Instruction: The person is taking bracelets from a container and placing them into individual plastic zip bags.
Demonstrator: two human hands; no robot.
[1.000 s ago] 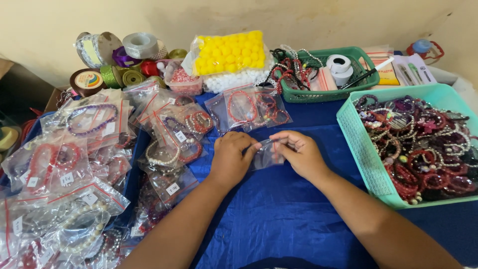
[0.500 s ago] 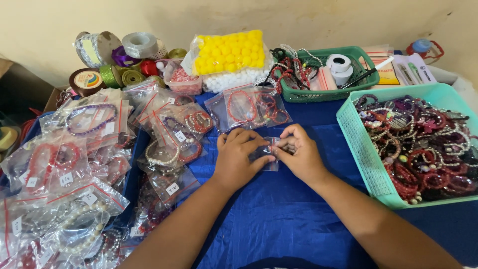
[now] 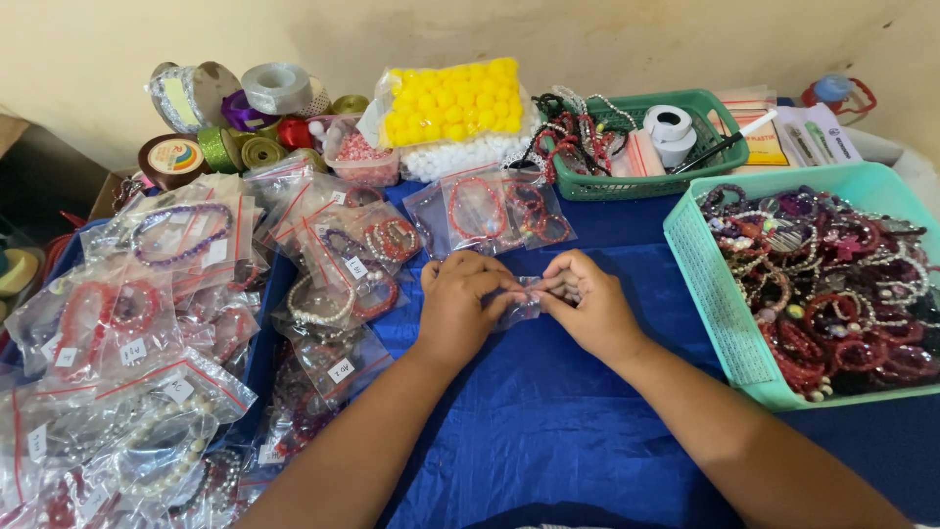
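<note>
Both hands (image 3: 529, 309) on clear packet (image 3: 525, 304) (blue cloth (image 3: 548, 431))

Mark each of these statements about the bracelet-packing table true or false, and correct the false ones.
1. Both hands pinch one small clear bag. True: the left hand and right hand meet on the small clear bag.
2. The teal basket is empty. False: the teal basket is full of loose bead bracelets.
3. Packed bracelet bags lie on the person's left. True: the packed bags cover that side.
4. The cloth under the hands is red. False: the cloth is blue.
5. The yellow balls sit in the green basket. False: the bag of yellow balls lies beside the green basket, to its left.
</note>
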